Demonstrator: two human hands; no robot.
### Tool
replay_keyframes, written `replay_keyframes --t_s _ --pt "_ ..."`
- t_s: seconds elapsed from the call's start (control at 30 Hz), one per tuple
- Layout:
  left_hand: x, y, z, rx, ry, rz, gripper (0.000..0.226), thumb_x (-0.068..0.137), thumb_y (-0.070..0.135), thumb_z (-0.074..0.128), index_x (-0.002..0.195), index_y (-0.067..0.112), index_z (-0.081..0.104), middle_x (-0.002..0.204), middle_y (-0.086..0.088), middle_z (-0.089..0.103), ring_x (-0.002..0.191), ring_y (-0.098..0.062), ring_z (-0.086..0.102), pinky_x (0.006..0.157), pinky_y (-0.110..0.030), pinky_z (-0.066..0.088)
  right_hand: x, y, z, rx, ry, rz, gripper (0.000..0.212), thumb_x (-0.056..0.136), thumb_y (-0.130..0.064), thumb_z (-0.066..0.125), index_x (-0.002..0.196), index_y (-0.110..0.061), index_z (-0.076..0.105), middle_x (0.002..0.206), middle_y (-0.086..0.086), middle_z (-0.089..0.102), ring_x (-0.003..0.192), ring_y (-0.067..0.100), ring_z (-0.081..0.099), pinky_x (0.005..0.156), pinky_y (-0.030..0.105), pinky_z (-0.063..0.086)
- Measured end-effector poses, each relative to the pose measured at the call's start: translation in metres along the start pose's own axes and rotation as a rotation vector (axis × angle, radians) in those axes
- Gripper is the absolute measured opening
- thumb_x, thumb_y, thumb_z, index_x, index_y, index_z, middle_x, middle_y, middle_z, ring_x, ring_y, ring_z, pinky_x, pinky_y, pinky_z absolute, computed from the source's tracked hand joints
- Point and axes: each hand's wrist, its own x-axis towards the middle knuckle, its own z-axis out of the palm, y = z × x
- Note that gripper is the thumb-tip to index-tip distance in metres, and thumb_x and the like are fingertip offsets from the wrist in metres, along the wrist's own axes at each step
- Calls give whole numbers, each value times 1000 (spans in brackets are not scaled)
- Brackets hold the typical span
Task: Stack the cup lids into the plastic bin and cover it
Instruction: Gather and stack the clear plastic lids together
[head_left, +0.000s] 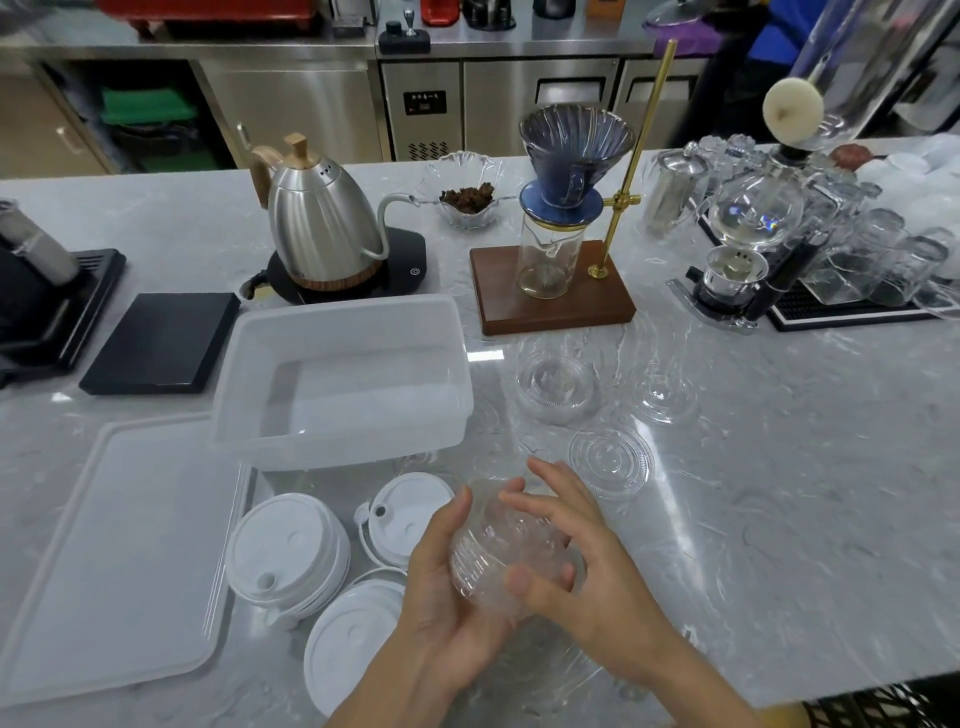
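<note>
Step in hand, by my reading: gathering clear lids into one nested stack before loading. Left hand (441, 582) cups the clear stack (498, 551) from below and the side, fingers curled round it. Right hand (566, 561) presses on the stack's other side, thumb on its near face, fingers spread over the top; it looks like squaring-up or seating a lid.

The stack is held just above the counter (779, 493), near the front edge, in front of the bin (343, 379).

Bin: open, translucent, nothing visible inside. Its cover (119, 551) lies flat on the counter to the left, just beside the bin's near-left corner.

Loose lids yet to be gathered:
- clear flat lid (610, 460), just right of the hands
- clear dome lids (556, 384), a small pile, right of the bin
- one more clear lid (662, 397), farther right
- white lids (288, 551), a stack, left of the hands; two further white ones (408, 517) and (353, 639) close by

Next move, as I judge it: either collect the flat lid onto the stack or carry the stack forward and left over the bin's near wall and set it down inside. Thin clear plastic is likely to flex and slip, so an even two-sided hold seems wise.

Writing: a small dark panel (425, 102) on the rear steel unit carries pale characters, too small to read. No brand legible on the kettle (322, 234) or elsewhere.
</note>
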Motion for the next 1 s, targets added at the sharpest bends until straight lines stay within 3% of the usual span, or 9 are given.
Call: replay_keyframes --t_s 0.07,0.17,0.27,0.43,0.5,0.67,0.8,0.93,1.0 --pt "2 -1 1 7 48 17 69 50 21 99 113 7 74 118 -20 70 104 -40 69 90 -54 53 2 2 -6 44 19 -29 49 80 -62 67 124 -40 67 154 -21 42 150 1 24 115 25 25" --pt "4 0 6 59 70 43 71 46 23 100 110 11 73 115 -21 68 97 -39 67 82 -52 55 14 13 -21 153 381 -45 25 88 -39 68 106 -22 75 122 -7 72 123 12 61 107 39 47" --pt "6 -1 8 53 90 30 71 43 23 100 107 13 73 116 -21 67 100 -39 64 82 -52 55 29 33 -44 -148 636 42 16 87 -18 76 101 -21 70 108 -8 71 108 17 65 98 38 51" --pt "6 -4 9 72 95 11 69 46 25 100 108 14 73 121 -20 64 102 -39 63 84 -53 54 49 62 -60 -658 401 315 91 70 -63 74 145 -23 40 155 2 37 144 24 29 117 45 25" --pt "6 -5 9 72 98 2 68 47 25 99 109 14 73 123 -20 62 102 -39 63 84 -53 55 55 68 -61 -738 337 355 107 67 -73 69 153 -24 27 162 3 26 149 25 18 120 46 17" --pt "6 -6 10 65 97 -4 68 49 26 99 110 13 73 121 -20 62 101 -38 63 83 -53 56 59 66 -63 -709 413 293 93 70 -59 76 147 -24 36 148 1 44 138 24 31 112 41 25" --pt "7 -8 12 49 90 -11 69 52 25 98 114 15 69 122 -18 60 102 -38 62 83 -52 56 48 57 -68 -393 425 227 92 68 -49 83 146 -34 36 141 -4 42 130 18 39 111 42 37" --pt "12 -11 14 44 97 -2 65 52 25 98 109 14 70 120 -19 61 102 -39 62 83 -53 56 36 36 -76 -154 410 155 85 73 -34 86 140 -53 37 126 -9 42 110 3 50 94 23 44" --pt "16 -14 15 57 116 7 61 53 27 96 106 14 72 119 -19 63 101 -40 64 83 -52 56 31 23 -79 -45 445 106 71 74 -28 87 129 -51 47 123 -6 47 106 10 55 92 25 48"
